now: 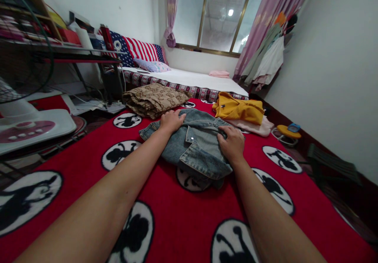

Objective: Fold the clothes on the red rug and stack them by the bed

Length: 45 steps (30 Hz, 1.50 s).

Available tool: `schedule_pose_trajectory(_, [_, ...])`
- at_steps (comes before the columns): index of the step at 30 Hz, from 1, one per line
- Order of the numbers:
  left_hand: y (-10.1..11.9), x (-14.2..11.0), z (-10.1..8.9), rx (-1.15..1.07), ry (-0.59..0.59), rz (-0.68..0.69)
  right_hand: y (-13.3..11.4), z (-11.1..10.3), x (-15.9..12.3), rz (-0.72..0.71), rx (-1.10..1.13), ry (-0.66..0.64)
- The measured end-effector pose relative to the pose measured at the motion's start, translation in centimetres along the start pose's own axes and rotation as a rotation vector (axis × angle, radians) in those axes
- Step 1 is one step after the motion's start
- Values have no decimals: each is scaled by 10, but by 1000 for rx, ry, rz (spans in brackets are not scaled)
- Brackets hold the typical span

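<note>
A blue denim jacket [195,145] lies partly folded on a red blanket [177,200] printed with black-and-white round figures. My left hand [171,120] rests on the jacket's far left edge, its fingers curled around the denim. My right hand [232,143] presses on the jacket's right side, fingers bent and gripping the fabric. Both forearms reach forward from the bottom of the view.
A folded brown patterned cloth [153,99] lies beyond the jacket on the left. A yellow garment [239,108] sits on a pink one at the right. A white mattress [195,80], a fan [26,109], shelves and hanging clothes [268,58] surround the blanket.
</note>
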<state>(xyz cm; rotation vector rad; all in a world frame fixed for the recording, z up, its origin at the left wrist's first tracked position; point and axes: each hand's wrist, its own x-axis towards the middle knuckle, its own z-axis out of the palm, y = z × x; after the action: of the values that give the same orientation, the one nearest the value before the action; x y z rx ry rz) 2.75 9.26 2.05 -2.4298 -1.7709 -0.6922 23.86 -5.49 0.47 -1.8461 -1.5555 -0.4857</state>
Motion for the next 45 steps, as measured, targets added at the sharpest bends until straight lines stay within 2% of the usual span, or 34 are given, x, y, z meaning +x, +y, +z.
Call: schedule_pose_trajectory(45, [0, 1, -1, 9, -15, -4, 1, 2, 1, -15, 18, 11])
